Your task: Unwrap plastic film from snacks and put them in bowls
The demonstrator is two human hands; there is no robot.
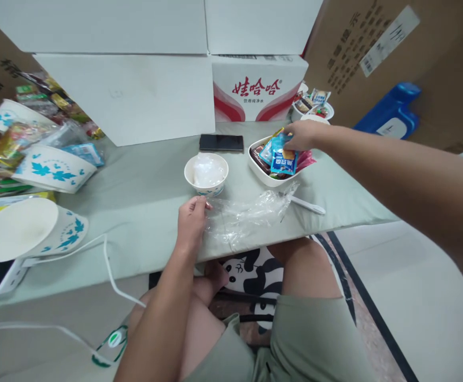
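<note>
in front of one central bowl, left fingers pinch one clear wrapper; right of it, right fingers pinch one blue packet.

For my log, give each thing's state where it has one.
Phone, flat, screen dark
Small paper bowl, upright, filled
Clear plastic wrapper, crumpled, apparently pinched by left hand
White dish, packed with packets
Blue snack packet, touched by right hand
White utensil, lying flat, partly under wrapper
Wahaha water carton, seemingly shut

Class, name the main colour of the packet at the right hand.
The packet is mainly blue; best seen in the head view.
</note>
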